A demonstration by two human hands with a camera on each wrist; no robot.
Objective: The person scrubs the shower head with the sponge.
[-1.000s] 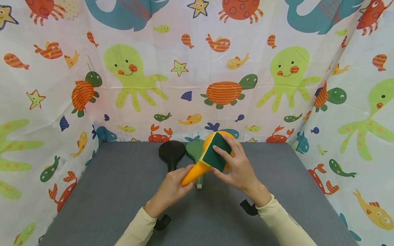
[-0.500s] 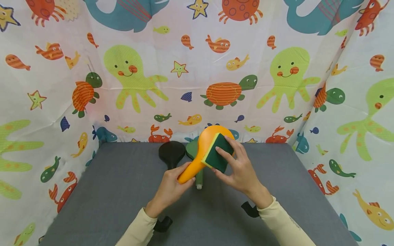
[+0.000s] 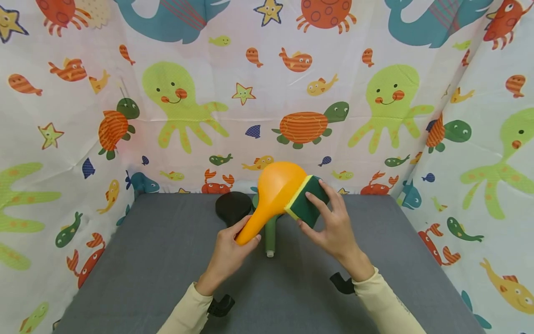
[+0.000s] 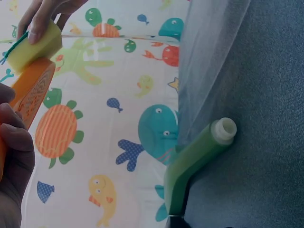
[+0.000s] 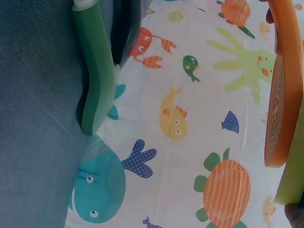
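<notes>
Your left hand (image 3: 230, 250) curls its fingers round the handle of the orange paddle (image 3: 277, 190), raised above the grey table (image 3: 142, 269) near the back curtain (image 3: 267, 93). Your right hand (image 3: 331, 227) pinches the green-and-yellow sponge (image 3: 306, 200) against the paddle's right edge (fingers on the green side). A green paddle (image 3: 270, 230) and a black paddle (image 3: 232, 207) lie flat beneath.

The left hand (image 3: 227, 250) is lifting the orange paddle (image 3: 277, 188) higher, while the right hand (image 3: 333, 227) is sliding the sponge (image 3: 306, 202) toward its right edge.
</notes>
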